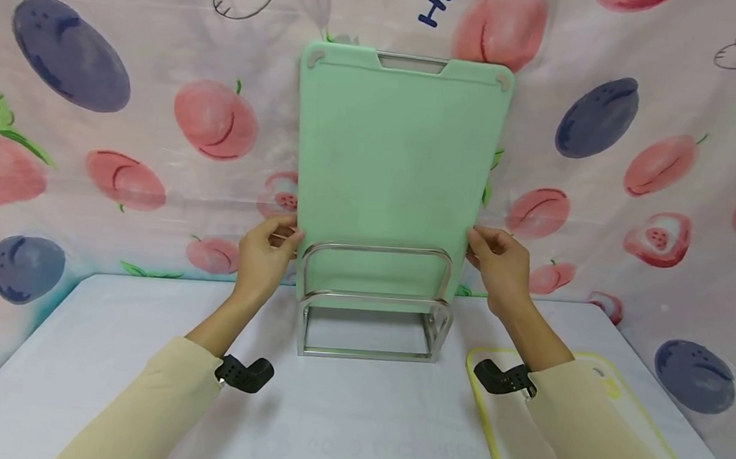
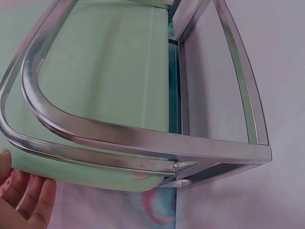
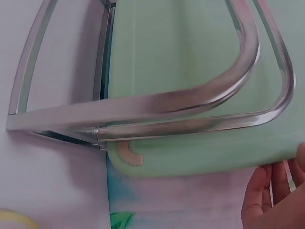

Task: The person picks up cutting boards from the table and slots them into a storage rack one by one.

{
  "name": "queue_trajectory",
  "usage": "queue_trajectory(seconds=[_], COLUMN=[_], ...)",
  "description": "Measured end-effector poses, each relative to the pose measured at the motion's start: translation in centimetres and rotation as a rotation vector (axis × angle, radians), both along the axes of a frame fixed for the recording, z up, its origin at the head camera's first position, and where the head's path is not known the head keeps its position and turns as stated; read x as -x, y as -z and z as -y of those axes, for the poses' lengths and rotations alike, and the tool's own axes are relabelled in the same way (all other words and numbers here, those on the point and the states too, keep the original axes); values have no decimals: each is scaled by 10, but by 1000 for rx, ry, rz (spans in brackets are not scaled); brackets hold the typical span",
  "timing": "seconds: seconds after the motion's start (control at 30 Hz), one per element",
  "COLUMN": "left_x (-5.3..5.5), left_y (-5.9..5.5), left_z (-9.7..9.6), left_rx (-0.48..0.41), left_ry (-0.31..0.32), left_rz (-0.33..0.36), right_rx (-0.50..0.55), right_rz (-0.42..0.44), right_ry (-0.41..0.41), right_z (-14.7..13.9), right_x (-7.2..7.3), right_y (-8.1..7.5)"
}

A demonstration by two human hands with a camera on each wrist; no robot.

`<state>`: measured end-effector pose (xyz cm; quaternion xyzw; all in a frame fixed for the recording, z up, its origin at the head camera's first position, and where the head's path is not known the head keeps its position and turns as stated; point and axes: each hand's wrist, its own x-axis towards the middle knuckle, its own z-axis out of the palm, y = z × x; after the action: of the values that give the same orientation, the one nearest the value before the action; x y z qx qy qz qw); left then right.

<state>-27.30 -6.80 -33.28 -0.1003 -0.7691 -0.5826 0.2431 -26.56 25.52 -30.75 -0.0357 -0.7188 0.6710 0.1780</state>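
A mint-green cutting board [image 1: 393, 152] stands upright in a silver metal rack [image 1: 367, 354], behind the rack's front bars. My left hand [image 1: 265, 254] pinches the board's left edge low down, thumb in front. At the opposite edge, my right hand [image 1: 501, 269] holds the board the same way. In the left wrist view, fingers [image 2: 40, 195] of the left hand reach behind the edge. The right wrist view shows right-hand fingers [image 3: 267, 186] against the board's rim, near a beige corner pad [image 3: 129, 153].
A white cutting board with a yellow rim [image 1: 485, 426] lies flat on the white table [image 1: 327, 421] at the right, partly beneath my right sleeve. A fruit-print cloth [image 1: 216, 174] hangs close behind the rack.
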Motion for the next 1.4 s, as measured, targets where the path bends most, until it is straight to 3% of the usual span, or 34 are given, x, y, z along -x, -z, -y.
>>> queue_trajectory(seconds=[0.23, 0.47, 0.73, 0.87, 1.17, 1.4], left_x=[-7, -17, -33, -45, -71, -87], left_y=[0, 3, 12, 15, 23, 19], left_z=[1, 1, -4, -9, -31, -49], left_rx=[29, 33, -47, -84, -189, -207], left_ry=[-6, -2, 24, 52, 110, 129], left_rz=[43, 107, 33, 0, -71, -226], right_rx=[-153, -177, -174, -179, -176, -205], right_rz=[-14, -28, -182, -210, -166, -93], right_ry=[-83, -126, -116, -120, -143, -135], right_z=[-10, -21, -39, -50, -87, -112], right_x=[-11, -28, -60, -79, -127, -160], right_y=[7, 20, 30, 29, 36, 51])
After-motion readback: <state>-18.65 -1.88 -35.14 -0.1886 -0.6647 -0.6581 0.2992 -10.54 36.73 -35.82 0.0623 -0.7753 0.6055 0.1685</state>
